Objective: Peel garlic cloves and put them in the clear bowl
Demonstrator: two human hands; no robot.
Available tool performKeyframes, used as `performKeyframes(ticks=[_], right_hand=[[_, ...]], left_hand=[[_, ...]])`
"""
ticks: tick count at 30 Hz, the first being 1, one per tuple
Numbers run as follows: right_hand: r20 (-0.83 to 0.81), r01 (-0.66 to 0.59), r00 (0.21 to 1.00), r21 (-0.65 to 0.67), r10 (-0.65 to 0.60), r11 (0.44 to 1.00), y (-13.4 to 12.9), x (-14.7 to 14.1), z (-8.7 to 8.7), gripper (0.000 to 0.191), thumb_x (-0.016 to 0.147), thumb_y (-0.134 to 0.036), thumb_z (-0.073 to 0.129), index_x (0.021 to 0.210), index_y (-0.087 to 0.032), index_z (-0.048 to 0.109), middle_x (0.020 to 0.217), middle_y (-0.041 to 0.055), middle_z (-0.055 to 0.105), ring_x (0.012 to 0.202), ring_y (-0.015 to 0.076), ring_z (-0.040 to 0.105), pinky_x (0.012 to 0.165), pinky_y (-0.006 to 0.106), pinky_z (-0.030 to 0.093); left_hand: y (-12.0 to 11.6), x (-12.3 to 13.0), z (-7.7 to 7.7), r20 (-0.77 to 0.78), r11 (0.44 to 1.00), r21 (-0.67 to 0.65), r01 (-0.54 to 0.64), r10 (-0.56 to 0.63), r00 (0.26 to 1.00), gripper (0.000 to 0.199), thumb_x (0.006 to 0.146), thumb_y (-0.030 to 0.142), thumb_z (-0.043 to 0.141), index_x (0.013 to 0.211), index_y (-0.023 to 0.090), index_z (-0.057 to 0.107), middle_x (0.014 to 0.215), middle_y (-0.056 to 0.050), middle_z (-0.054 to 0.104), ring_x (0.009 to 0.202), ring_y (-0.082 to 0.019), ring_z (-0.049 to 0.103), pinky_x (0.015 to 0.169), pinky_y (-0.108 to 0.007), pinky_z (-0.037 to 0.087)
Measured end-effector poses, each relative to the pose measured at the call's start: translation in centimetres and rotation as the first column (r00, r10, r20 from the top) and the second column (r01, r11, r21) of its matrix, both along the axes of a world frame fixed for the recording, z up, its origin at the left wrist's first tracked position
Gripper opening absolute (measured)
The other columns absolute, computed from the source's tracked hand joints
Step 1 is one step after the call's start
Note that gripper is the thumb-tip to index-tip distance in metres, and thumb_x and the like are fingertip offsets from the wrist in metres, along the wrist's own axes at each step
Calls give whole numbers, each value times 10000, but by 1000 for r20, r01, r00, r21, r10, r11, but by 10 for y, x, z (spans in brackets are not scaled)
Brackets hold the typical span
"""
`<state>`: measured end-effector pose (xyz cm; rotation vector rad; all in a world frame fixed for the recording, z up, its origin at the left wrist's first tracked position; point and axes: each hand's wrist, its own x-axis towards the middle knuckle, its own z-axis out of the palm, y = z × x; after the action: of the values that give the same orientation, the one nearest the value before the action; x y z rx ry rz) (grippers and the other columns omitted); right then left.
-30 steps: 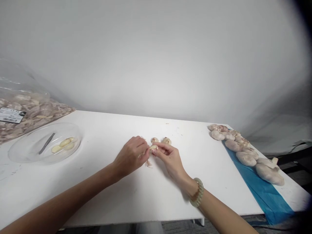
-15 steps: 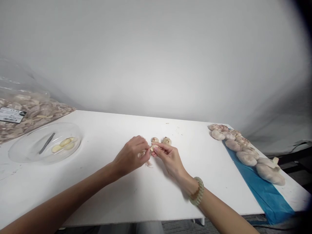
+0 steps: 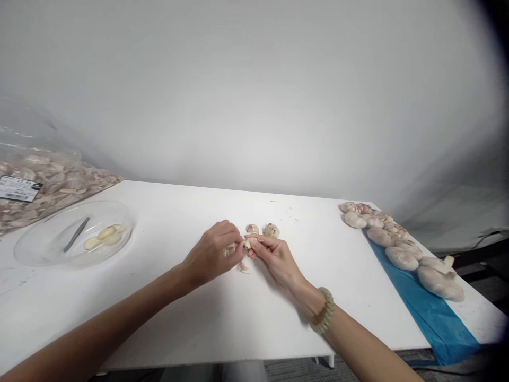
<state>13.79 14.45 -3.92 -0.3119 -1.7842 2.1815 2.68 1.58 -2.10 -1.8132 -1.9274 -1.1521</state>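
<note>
A garlic clove (image 3: 248,243) is pinched between the thumb and fingers of my right hand (image 3: 276,259), its pale yellow flesh partly showing. My left hand (image 3: 218,246) is closed right beside it, thumb and fingertips pinched at the clove's left end, on what looks like its papery skin. Loose garlic skin (image 3: 243,268) lies on the table just below the fingers. Beyond my right fingertips sit an unpeeled clove piece (image 3: 252,228) and a partly broken garlic bulb (image 3: 272,230).
At left, a clear plastic dish (image 3: 40,257) holds a small grey knife-like tool (image 3: 77,234) and several peeled cloves (image 3: 106,232). Behind it lies a clear bag of garlic skins (image 3: 63,183). Several whole garlic bulbs (image 3: 401,258) line a blue plastic sheet (image 3: 421,307) at the right edge.
More of the clove's bare yellow flesh shows in my right fingers. My left fingertips have shifted very slightly, and both hands stay in nearly the same place.
</note>
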Motion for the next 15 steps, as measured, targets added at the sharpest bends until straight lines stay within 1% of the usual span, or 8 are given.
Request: performKeyframes(ticks=[9,15], right_hand=[[-7,-55,998,-1,55,998,-1,2,3,265,777,-348,618,960,-167,682,669,10,574,651,104,482,669,258,398],[34,-69,997,68,66,995,-3,2,9,290,767,-371,619,969,-172,678,652,-1,551,646,108,464,663,260,384]], left_hand=[[-1,-4,2,-95,999,-27,-29,26,995,167,799,91,467,669,137,563,659,-29,546,662,-138,447,621,-274,393],[0,-7,0,-183,996,-40,-77,69,981,169,778,68,466,645,140,541,655,-26,539,666,-141,450,621,-273,393]])
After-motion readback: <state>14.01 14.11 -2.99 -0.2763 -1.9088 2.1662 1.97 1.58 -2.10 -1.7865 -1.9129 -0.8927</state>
